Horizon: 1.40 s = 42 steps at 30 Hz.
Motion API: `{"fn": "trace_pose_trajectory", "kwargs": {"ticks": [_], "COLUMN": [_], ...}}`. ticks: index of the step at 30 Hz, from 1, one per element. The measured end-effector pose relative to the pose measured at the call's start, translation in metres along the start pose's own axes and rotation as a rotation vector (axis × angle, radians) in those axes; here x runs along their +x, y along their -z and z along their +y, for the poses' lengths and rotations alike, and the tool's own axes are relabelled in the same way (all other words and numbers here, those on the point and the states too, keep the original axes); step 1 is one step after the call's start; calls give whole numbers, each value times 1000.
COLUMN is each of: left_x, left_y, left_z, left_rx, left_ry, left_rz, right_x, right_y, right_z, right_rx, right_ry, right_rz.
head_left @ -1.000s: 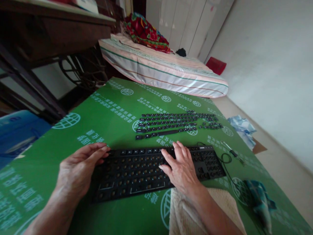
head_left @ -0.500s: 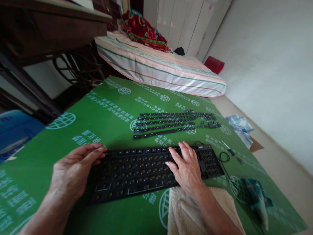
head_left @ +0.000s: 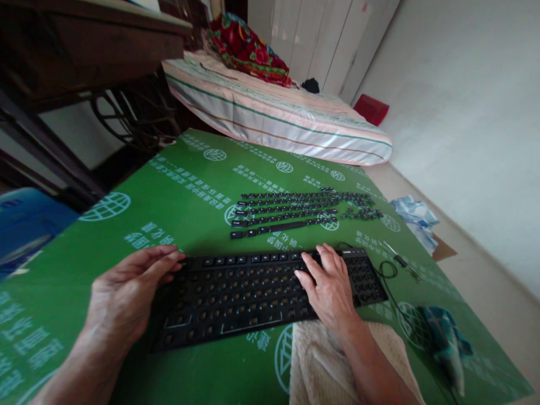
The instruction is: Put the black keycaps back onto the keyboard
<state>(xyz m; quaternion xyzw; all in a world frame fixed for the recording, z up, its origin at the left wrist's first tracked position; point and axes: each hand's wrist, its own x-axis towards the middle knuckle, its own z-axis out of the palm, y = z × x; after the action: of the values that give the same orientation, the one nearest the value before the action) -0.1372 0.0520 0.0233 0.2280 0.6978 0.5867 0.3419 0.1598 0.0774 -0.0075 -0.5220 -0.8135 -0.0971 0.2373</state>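
Observation:
A black keyboard (head_left: 248, 295) lies slightly slanted on the green board; most of its keycaps are off, while a top row of keys is still in place. At its upper left corner, my left hand (head_left: 130, 287) pinches the edge between thumb and fingers. My right hand (head_left: 331, 284) rests over the right part, fingers spread, with the fingertips on the top key row. Beyond the keyboard, loose black keycaps (head_left: 287, 216) lie in several rows in keyboard order. What sits under my right palm is hidden.
A beige cloth (head_left: 324, 365) lies below my right wrist. To the right are the keyboard cable (head_left: 390, 275), a thin screwdriver-like tool (head_left: 400, 260) and a teal cloth (head_left: 447, 334). A bed (head_left: 274, 118) stands behind the green board (head_left: 189, 185).
My right hand has slid a little to the right along the top key row. My left hand keeps its place at the corner.

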Motion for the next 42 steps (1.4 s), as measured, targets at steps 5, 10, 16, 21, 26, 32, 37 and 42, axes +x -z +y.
{"fn": "trace_pose_trajectory", "kwargs": {"ticks": [5,10,16,21,26,32,37,42], "left_x": [2,1,-3,2,8,10,8,7], "left_y": [1,0,-2,2,3,5,4,3], "left_z": [-2,-1,5,-2,-10,-14,-11,-8], "left_rx": [5,5,26,42,44,20,3,23], "left_ry": [1,-6,-9,-30,-51,-57,-43,-44], "left_rz": [4,9,25,23,25,37,39,42], "right_x": [-1,0,-2,-1,-1,-1,1,1], "right_y": [-1,0,-2,0,0,-1,0,-2], "right_z": [2,4,8,9,14,16,24,48], "right_rx": [-13,-11,-25,-22,-52,-15,62,184], "right_ry": [9,-22,-38,-67,-97,-116,-115,-266], "right_rz": [-8,41,39,81,78,63,124,255]}}
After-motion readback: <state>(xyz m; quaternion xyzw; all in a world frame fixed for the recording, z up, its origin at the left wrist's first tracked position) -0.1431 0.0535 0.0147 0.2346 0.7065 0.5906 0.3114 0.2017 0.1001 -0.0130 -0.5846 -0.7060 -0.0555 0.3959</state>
